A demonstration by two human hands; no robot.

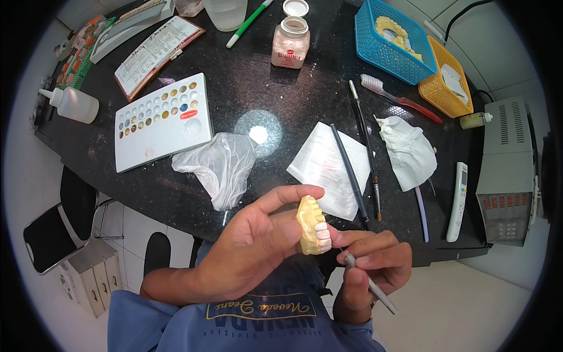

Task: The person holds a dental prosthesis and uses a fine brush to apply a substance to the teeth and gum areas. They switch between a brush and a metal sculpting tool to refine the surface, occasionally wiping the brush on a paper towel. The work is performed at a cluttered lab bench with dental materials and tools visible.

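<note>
My left hand (258,240) is closed around a yellow plaster dental model (307,226), thumb on the near side and index finger over its top. White artificial teeth (322,237) line the model's right side. In my right hand (375,264) is a grey-handled dental carving tool (372,284), gripped like a pen. Its thin tip points up and left, close to the lower white teeth; whether it touches them I cannot tell. The right index finger reaches to the model's edge. Both hands are above the near edge of the dark table.
On the black table (270,176) lie a white palette (161,120), a folded tissue (334,170), brushes (366,146), a red-handled toothbrush (399,100) and a powder jar (290,44). Blue (396,44) and yellow baskets (446,79) stand far right, near a grey machine (507,170).
</note>
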